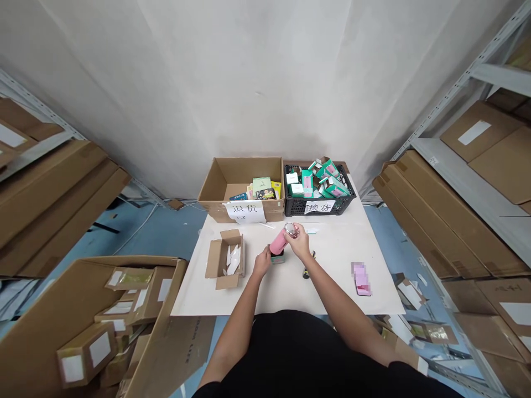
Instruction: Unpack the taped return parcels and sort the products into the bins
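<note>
A pink vacuum flask (278,244) with a shiny silver lid (291,229) is tilted over the middle of the white table. My right hand (300,244) is closed around its upper end, near the lid. Below the flask's lower end is a small green box (277,258), and my left hand (263,262) is closed on the box's left side. Whether the flask's bottom is inside the box or just in front of its opening, I cannot tell. Just right of the box lies a black and yellow utility knife (307,270), partly hidden by my right forearm.
An open carton (212,258) with white packing stands left on the table (332,298). Behind are a labelled cardboard box (207,196) of booklets and a black crate (295,208) of green boxes. A pink phone (362,279) lies right. Shelves flank the table; a parcel bin (33,309) stands left.
</note>
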A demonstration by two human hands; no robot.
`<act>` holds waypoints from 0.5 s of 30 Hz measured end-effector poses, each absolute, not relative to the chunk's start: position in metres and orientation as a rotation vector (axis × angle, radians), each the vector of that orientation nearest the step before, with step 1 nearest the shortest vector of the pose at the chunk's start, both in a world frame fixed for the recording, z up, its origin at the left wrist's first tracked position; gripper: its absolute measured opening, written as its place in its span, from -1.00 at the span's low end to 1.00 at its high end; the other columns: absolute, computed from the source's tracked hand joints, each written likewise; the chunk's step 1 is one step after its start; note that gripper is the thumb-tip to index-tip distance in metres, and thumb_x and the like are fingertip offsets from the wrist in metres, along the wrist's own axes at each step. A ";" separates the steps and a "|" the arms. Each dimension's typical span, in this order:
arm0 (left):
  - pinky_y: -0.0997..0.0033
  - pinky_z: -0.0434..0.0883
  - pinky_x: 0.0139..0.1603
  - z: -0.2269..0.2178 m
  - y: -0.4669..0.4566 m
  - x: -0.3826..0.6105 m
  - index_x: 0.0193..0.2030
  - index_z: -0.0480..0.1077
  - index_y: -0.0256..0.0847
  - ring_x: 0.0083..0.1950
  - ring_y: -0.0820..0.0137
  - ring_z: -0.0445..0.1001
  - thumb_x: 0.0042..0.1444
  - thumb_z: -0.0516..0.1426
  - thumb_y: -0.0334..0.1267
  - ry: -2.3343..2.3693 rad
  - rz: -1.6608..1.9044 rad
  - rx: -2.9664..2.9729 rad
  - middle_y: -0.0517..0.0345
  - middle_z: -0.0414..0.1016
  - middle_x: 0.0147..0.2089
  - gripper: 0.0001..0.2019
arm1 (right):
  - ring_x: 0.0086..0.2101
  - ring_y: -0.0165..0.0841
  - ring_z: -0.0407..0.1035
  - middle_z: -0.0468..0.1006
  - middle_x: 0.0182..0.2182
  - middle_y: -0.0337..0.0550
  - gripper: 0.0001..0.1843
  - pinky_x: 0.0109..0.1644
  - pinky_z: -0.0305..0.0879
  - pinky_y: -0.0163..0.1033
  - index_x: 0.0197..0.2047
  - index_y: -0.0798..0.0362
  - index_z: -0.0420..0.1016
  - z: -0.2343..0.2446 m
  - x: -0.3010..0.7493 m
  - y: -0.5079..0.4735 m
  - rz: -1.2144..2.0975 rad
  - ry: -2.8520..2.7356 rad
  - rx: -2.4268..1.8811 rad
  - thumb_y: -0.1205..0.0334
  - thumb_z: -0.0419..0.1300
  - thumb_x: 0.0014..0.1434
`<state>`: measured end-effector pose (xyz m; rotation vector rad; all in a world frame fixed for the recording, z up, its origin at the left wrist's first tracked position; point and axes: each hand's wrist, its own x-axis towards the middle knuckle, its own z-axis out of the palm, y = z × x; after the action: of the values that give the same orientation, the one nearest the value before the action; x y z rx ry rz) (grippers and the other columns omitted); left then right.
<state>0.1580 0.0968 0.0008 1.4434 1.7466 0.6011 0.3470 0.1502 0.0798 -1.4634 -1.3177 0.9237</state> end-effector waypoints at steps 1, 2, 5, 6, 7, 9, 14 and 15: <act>0.19 0.41 0.16 0.000 0.096 0.160 0.36 0.37 -0.12 0.16 0.09 0.58 0.41 -0.04 -0.12 1.746 0.612 1.435 -0.05 0.64 0.10 -0.53 | -0.16 -0.23 0.55 0.64 -0.05 -0.03 -0.32 0.03 0.51 -0.09 0.24 0.05 0.39 0.078 0.346 0.150 0.919 -1.332 -1.462 -0.01 0.33 0.08; 0.18 0.42 0.16 -0.001 0.095 0.161 0.34 0.40 -0.13 0.15 0.09 0.58 0.42 -0.05 -0.12 1.751 0.613 1.418 -0.05 0.65 0.09 -0.55 | -0.16 -0.22 0.55 0.64 -0.05 -0.03 -0.32 0.04 0.50 -0.08 0.24 0.05 0.39 0.076 0.345 0.149 0.913 -1.357 -1.461 0.00 0.33 0.08; 0.21 0.44 0.11 -0.003 0.095 0.167 0.22 0.48 -0.12 0.08 0.13 0.60 0.43 -0.05 -0.05 1.762 0.593 1.374 -0.01 0.68 -0.01 -0.58 | -0.07 -0.17 0.54 0.63 0.00 0.00 -0.33 0.14 0.47 -0.03 0.24 0.04 0.41 0.063 0.337 0.142 0.900 -1.481 -1.461 0.07 0.34 0.07; 0.22 0.45 0.09 -0.004 0.095 0.168 0.18 0.50 -0.12 0.06 0.14 0.60 0.43 -0.03 -0.01 1.765 0.587 1.367 0.01 0.68 -0.04 -0.58 | -0.02 -0.16 0.54 0.62 0.04 0.01 -0.34 0.18 0.45 -0.01 0.24 0.04 0.42 0.056 0.333 0.138 0.902 -1.527 -1.462 0.10 0.34 0.07; 0.23 0.45 0.07 -0.003 0.096 0.170 0.16 0.51 -0.12 0.04 0.14 0.61 0.41 -0.01 0.03 1.765 0.585 1.366 0.01 0.68 -0.07 -0.58 | 0.03 -0.14 0.52 0.61 0.07 0.02 -0.35 0.23 0.42 0.01 0.24 0.03 0.42 0.049 0.330 0.135 0.911 -1.567 -1.469 0.13 0.34 0.07; 0.24 0.46 0.04 -0.002 0.096 0.171 0.13 0.52 -0.14 0.02 0.14 0.61 0.39 0.03 0.07 1.763 0.585 1.371 0.00 0.69 -0.09 -0.57 | 0.17 -0.09 0.45 0.55 0.18 0.06 -0.35 0.32 0.34 0.06 0.25 0.02 0.43 0.031 0.326 0.127 0.932 -1.639 -1.505 0.19 0.35 0.06; 0.24 0.47 0.01 0.002 0.096 0.170 0.13 0.53 -0.14 0.05 0.12 0.62 0.35 0.08 0.07 1.754 0.592 1.374 0.00 0.69 -0.09 -0.58 | 0.46 0.02 0.02 0.19 0.46 0.19 -0.28 0.47 0.09 0.14 0.30 0.07 0.43 -0.013 0.335 0.114 1.041 -1.742 -1.602 0.22 0.38 0.05; 0.23 0.47 0.03 0.002 0.096 0.170 0.15 0.52 -0.14 0.08 0.11 0.61 0.34 0.09 0.06 1.752 0.593 1.376 0.00 0.69 -0.07 -0.58 | 0.47 0.00 0.01 0.17 0.46 0.19 -0.24 0.47 0.09 0.13 0.34 0.07 0.39 -0.019 0.340 0.113 1.074 -1.730 -1.600 0.21 0.38 0.06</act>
<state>0.1698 0.0962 0.0022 1.3764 1.7518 0.5931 0.3402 0.1126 -0.0191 -1.5996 -1.7304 1.0742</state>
